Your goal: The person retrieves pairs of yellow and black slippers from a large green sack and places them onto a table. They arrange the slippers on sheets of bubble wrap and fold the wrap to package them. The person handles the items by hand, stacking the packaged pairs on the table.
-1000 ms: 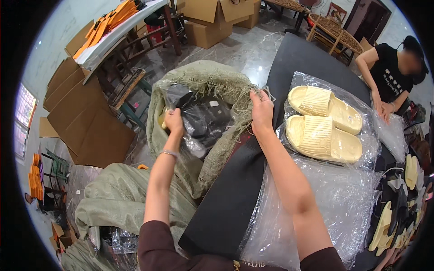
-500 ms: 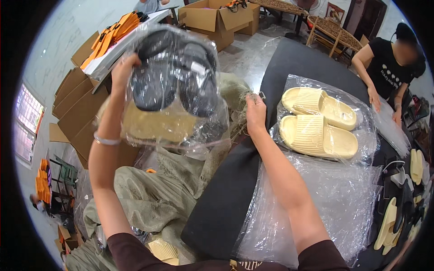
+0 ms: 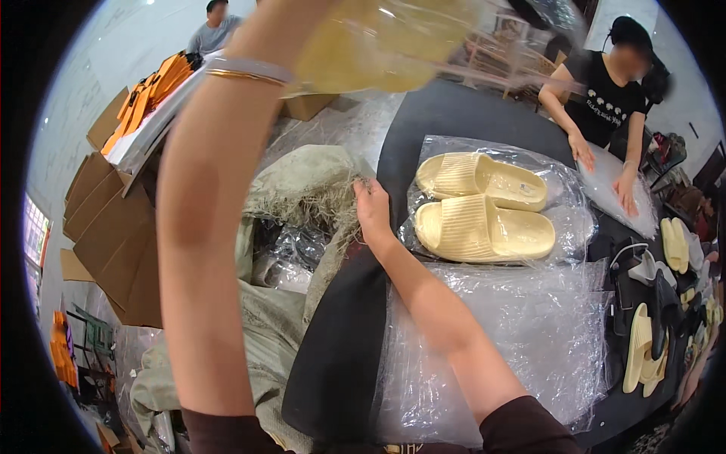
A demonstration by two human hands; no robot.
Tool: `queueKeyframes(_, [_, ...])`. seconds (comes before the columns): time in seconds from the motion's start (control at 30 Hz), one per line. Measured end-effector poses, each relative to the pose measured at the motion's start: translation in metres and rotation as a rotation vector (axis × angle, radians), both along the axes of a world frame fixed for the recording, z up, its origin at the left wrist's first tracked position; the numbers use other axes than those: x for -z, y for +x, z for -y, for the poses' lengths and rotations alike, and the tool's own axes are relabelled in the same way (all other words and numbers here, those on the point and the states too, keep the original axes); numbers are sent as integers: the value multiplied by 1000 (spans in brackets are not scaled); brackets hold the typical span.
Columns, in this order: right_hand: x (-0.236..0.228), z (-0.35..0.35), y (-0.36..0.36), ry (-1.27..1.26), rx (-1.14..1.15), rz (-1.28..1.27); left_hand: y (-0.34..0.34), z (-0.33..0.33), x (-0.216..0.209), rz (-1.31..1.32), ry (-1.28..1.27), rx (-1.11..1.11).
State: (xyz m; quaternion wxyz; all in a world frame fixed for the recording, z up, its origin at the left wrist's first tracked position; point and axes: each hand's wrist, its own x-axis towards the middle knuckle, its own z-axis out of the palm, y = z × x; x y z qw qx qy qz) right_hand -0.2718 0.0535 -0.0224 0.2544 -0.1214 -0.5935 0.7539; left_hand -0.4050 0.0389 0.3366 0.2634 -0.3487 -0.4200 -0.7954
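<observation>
Head view: the right hand [image 3: 372,210] grips the frayed olive woven sack [image 3: 306,168] at ten o'clock, probably best kept taut; left hand out of frame, hold untellable.

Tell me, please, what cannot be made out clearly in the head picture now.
Left grip: head view, cut off by the upper edge.
Raised plastic bag: head view, blurred and cut off by the upper edge.
Wrapped things inside the green sack: head view, partly hidden by its folds and glare.
Footwear at far right: head view, too small and crowded.
</observation>
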Motion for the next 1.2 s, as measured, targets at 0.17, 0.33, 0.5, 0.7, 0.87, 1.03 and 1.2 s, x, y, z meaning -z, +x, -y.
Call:
queueKeyframes(0.17, [6, -3, 1, 55, -51, -199, 72, -108, 159, 337, -75, 134])
queueKeyframes(0.33, [27, -1, -20, 152, 135, 116, 154, -127, 233, 293, -719, -108])
queueKeyframes(0.5, [13, 0, -9, 151, -11, 23, 167, -151, 259, 392, -1114, -136])
queueKeyframes(0.7, [28, -10, -21, 54, 15, 0, 172, -130, 257, 129, -998, 9])
queueKeyframes(0.87, [26, -16, -14, 669, 327, 303, 165, -10, 247, -269, -1086, -90])
queueKeyframes(1.03, [-6, 1, -1, -52, 4, 6, 62, 148, 326, 363, -583, -606])
queueKeyframes(1.2, [13, 4, -13, -97, -34, -8, 27, 259, 551, 796, -1339, -595])
